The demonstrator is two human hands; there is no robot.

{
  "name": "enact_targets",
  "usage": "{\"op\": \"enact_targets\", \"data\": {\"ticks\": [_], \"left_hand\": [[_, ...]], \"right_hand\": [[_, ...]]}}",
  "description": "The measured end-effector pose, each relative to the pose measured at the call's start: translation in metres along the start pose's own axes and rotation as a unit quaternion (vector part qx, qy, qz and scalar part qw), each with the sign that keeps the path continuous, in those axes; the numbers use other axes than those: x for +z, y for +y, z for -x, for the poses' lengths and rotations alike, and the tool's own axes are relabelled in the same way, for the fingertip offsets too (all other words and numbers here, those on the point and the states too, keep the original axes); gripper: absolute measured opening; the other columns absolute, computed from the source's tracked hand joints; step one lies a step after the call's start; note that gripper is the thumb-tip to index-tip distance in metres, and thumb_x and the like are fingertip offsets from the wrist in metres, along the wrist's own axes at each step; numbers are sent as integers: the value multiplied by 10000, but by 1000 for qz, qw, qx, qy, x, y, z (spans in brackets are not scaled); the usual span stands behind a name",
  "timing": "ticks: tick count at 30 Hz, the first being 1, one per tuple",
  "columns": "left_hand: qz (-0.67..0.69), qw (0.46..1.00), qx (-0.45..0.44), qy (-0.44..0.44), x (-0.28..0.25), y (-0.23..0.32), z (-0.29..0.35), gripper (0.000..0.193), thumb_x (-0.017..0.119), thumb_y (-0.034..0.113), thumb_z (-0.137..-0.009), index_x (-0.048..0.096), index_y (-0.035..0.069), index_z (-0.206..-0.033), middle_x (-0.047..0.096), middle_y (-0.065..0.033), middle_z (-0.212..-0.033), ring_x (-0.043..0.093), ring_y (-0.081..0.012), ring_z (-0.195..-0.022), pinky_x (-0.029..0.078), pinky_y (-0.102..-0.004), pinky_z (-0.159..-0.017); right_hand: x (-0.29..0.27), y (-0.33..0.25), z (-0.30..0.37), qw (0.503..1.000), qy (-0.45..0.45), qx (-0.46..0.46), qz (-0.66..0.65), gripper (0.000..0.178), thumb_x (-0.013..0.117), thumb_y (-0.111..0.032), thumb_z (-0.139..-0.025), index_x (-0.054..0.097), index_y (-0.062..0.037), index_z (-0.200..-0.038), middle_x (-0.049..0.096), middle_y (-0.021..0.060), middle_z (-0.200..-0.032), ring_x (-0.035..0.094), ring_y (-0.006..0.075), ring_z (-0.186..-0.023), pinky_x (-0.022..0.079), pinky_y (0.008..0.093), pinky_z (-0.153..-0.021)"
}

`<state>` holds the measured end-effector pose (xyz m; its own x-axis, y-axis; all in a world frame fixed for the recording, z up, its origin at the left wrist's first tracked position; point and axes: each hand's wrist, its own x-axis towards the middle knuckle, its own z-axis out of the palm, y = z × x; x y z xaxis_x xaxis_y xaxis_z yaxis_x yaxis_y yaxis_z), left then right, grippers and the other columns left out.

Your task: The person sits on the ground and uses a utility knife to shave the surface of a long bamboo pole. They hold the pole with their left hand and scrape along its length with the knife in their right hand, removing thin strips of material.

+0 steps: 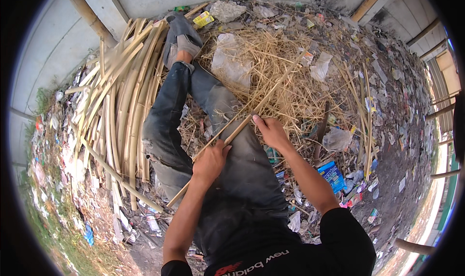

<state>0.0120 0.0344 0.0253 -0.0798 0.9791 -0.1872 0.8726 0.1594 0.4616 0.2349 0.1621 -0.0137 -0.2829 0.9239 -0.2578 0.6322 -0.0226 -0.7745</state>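
A person sits on the littered ground, and a long bamboo strip lies slantwise across the lap, its near end by the left hip and its far end over a heap of pale shavings. The left hand is closed around the strip above the lap. Farther along, the right hand grips it at the thigh, thumb resting along the top; whether a small tool sits within those fingers I cannot tell. A thinner sliver runs close beside the strip, on its left.

The legs, in worn dark trousers, stretch forward with the ankles crossed. To their left lies a large pile of split bamboo, the lengths mostly pointing away from the person. A pale slab-like piece lies among the shavings. On the right, a clear plastic bag rests above a blue packet. A grey wall stands beyond the feet.
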Motion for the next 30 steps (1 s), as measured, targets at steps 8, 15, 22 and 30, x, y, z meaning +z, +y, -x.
{"op": "enact_targets", "data": {"ticks": [8, 15, 22, 30], "left_hand": [[-16, 1000, 23, 4, -14, -19, 16, 337, 605, 417, -1045, 631, 81, -1058, 701, -224, -738, 713, -475, -731, 585, -565, -635], [-9, 1000, -4, -27, -22, -23, 24, 341, 584, 414, -1056, 619, 77, -1093, 717, -254, -799, 717, -496, -813, 579, -598, -702], [-16, 1000, -6, -25, -20, -24, 25, 335, 580, 410, -1057, 610, 76, -1058, 715, -254, -803, 712, -500, -806, 577, -590, -706], [0, 1000, -2, -16, -12, -22, 19, 325, 587, 394, -1058, 600, 71, -1023, 717, -234, -799, 720, -473, -792, 580, -584, -686]], "right_hand": [[-67, 51, -63, 984, 102, 138, -57, 716, 460, -567, -1086, 587, 33, -717, 558, 178, -645, 599, 345, -659, 460, 501, -708], [-39, 35, -62, 991, 93, 83, 57, 685, 461, -539, -1090, 639, 47, -781, 630, 254, -728, 631, 447, -721, 472, 541, -738], [-50, 31, -52, 989, 127, 76, -19, 725, 486, -555, -1089, 605, 68, -737, 544, 182, -595, 549, 360, -589, 432, 488, -638], [15, 1, 6, 988, -3, -137, 70, 677, 462, -494, -1108, 681, 68, -802, 623, 275, -669, 614, 484, -663, 471, 555, -690]]}}
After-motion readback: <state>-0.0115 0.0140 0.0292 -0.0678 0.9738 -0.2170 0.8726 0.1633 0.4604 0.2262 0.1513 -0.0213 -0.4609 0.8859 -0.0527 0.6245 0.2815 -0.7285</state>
